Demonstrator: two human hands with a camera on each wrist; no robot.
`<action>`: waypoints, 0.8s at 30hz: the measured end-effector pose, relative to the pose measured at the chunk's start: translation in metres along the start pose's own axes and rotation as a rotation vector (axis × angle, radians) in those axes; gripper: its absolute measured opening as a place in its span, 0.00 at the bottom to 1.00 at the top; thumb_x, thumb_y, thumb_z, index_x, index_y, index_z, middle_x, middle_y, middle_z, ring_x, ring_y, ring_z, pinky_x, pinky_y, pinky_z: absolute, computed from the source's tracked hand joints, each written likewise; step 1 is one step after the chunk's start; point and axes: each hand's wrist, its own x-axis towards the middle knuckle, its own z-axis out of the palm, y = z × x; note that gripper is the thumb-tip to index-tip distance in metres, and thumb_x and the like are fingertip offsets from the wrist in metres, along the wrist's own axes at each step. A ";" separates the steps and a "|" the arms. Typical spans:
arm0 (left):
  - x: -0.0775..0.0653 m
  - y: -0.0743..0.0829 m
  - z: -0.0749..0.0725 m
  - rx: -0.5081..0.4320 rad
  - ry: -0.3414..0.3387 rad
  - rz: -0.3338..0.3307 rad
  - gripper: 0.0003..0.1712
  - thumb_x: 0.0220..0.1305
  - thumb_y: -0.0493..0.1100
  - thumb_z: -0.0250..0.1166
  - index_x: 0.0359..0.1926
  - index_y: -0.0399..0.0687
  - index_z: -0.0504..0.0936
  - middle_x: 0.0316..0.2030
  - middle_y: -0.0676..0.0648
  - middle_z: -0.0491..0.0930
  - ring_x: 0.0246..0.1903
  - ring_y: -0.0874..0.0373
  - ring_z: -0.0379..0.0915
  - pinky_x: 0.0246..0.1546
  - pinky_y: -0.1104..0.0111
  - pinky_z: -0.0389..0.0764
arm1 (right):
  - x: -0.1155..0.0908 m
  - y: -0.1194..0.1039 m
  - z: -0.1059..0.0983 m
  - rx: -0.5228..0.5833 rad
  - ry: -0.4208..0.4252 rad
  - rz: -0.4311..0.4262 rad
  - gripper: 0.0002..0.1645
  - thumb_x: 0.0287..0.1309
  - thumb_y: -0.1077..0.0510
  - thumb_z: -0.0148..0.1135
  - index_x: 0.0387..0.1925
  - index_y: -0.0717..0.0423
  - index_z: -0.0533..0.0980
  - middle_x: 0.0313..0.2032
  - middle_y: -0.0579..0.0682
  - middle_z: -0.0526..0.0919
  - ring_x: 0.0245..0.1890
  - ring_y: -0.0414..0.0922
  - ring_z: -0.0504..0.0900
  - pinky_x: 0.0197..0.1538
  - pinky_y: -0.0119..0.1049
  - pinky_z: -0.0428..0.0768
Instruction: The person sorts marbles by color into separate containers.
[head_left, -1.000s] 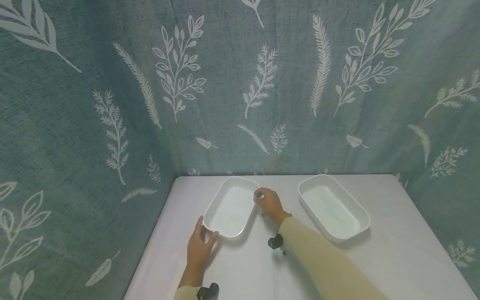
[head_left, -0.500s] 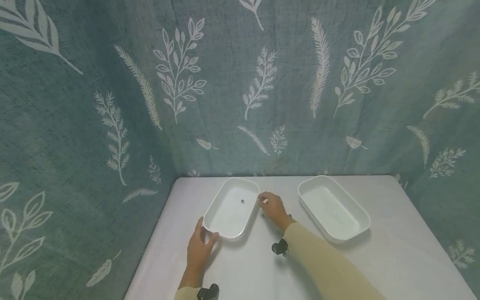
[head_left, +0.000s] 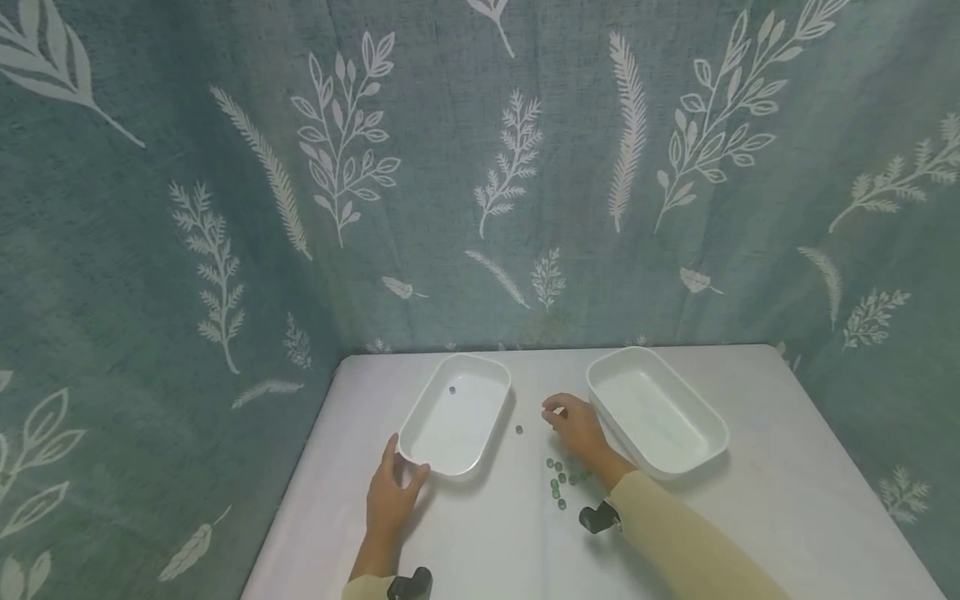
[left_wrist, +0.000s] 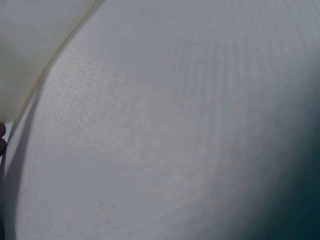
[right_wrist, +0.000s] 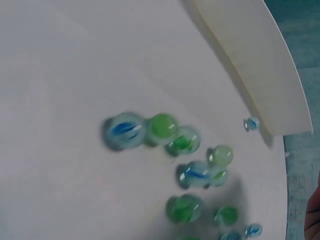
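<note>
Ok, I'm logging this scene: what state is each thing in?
Left tray: upright, one marble inside.
Right tray: upright, uncovered.
Lone marble: on the table.
Marble cluster: loose, on the table.
Left hand: touching left tray.
Right hand: fingers bent, no marble visible.
Patterned cloth: hanging.

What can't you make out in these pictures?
Left wrist view: most of the left hand, beyond the left edge.
Right wrist view: most of the right hand, beyond the right edge.
Head view: any swirl in the marble inside the left tray, too small; tabletop behind the right sleeve, covered.
</note>
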 end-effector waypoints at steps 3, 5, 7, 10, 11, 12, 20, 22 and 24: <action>0.000 0.000 0.002 0.002 -0.011 0.000 0.54 0.55 0.71 0.65 0.75 0.51 0.56 0.68 0.41 0.65 0.67 0.41 0.59 0.64 0.42 0.59 | -0.008 0.006 -0.007 -0.010 0.021 0.021 0.10 0.64 0.54 0.63 0.46 0.49 0.80 0.32 0.41 0.81 0.26 0.38 0.79 0.30 0.34 0.78; -0.001 0.001 0.001 -0.003 -0.010 0.004 0.54 0.55 0.70 0.65 0.75 0.50 0.56 0.68 0.40 0.65 0.67 0.41 0.59 0.64 0.42 0.59 | -0.013 0.007 -0.011 -0.005 0.030 0.029 0.10 0.63 0.55 0.63 0.46 0.50 0.80 0.33 0.42 0.81 0.26 0.39 0.79 0.30 0.35 0.78; -0.001 0.001 0.001 0.001 -0.006 0.011 0.53 0.56 0.68 0.66 0.74 0.49 0.56 0.67 0.40 0.66 0.66 0.40 0.59 0.64 0.41 0.59 | -0.020 0.009 -0.014 0.001 0.034 0.041 0.11 0.63 0.55 0.63 0.46 0.51 0.80 0.33 0.43 0.81 0.26 0.40 0.78 0.29 0.36 0.78; -0.002 0.001 0.000 0.009 0.006 0.016 0.53 0.56 0.67 0.66 0.74 0.48 0.57 0.67 0.40 0.66 0.66 0.40 0.60 0.63 0.40 0.60 | -0.030 0.012 -0.016 0.000 0.045 0.059 0.11 0.63 0.55 0.63 0.47 0.52 0.80 0.34 0.43 0.81 0.28 0.41 0.77 0.31 0.36 0.78; -0.002 0.000 -0.001 0.015 0.005 0.016 0.53 0.56 0.68 0.66 0.74 0.48 0.57 0.68 0.40 0.65 0.66 0.40 0.59 0.63 0.41 0.60 | -0.033 0.014 -0.015 -0.002 0.051 0.064 0.11 0.63 0.55 0.63 0.47 0.52 0.80 0.34 0.43 0.81 0.28 0.41 0.76 0.32 0.36 0.78; -0.001 0.000 -0.001 0.018 0.006 0.016 0.53 0.56 0.68 0.66 0.74 0.49 0.57 0.68 0.40 0.65 0.66 0.40 0.60 0.63 0.41 0.60 | -0.036 0.016 -0.015 -0.008 0.058 0.069 0.12 0.63 0.55 0.63 0.47 0.52 0.80 0.35 0.43 0.81 0.29 0.40 0.76 0.33 0.35 0.77; -0.001 -0.001 0.002 -0.012 -0.006 0.021 0.53 0.56 0.65 0.68 0.74 0.49 0.56 0.69 0.41 0.64 0.68 0.41 0.57 0.65 0.42 0.58 | -0.064 0.035 -0.019 -0.002 0.071 0.145 0.14 0.64 0.52 0.61 0.49 0.50 0.79 0.34 0.44 0.79 0.29 0.41 0.76 0.32 0.35 0.78; 0.000 -0.001 0.000 -0.002 -0.021 0.013 0.53 0.56 0.65 0.67 0.75 0.48 0.55 0.69 0.41 0.63 0.68 0.41 0.57 0.65 0.42 0.58 | -0.069 0.038 -0.021 0.000 0.069 0.154 0.14 0.64 0.53 0.62 0.49 0.51 0.79 0.32 0.44 0.78 0.28 0.41 0.76 0.31 0.35 0.78; 0.000 -0.001 -0.003 0.005 -0.025 0.004 0.54 0.57 0.66 0.67 0.75 0.48 0.55 0.69 0.40 0.64 0.67 0.40 0.58 0.64 0.41 0.58 | -0.073 0.039 -0.022 -0.001 0.069 0.156 0.14 0.64 0.53 0.62 0.49 0.52 0.79 0.31 0.44 0.78 0.27 0.41 0.76 0.31 0.35 0.78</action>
